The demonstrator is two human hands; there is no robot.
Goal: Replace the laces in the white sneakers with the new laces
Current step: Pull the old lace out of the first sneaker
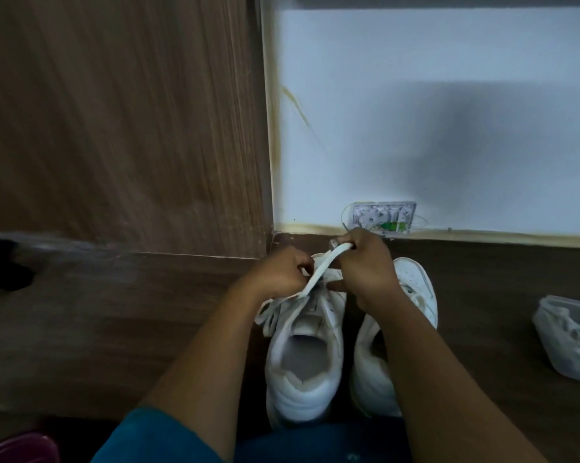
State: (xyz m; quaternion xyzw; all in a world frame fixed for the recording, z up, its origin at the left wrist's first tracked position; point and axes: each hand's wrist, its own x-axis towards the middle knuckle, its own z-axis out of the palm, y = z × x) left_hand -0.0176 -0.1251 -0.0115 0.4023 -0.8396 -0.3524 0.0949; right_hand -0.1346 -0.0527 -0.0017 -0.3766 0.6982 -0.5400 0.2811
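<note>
Two white sneakers stand side by side on the dark floor, toes toward the wall. The left sneaker (305,355) has its opening facing me, and a loose white lace (318,272) runs up from its eyelets. My right hand (365,269) pinches the lace's upper end above the shoe. My left hand (281,275) is curled on the lace lower down, at the shoe's tongue. More of the lace hangs in loops off the shoe's left side. The right sneaker (415,279) is partly hidden behind my right forearm.
A clear plastic bag (569,342) holding white laces lies on the floor at the right. A wooden panel (121,128) rises at the left, a white wall (415,111) with a low wall box (382,217) behind the shoes. A dark object (1,265) sits far left.
</note>
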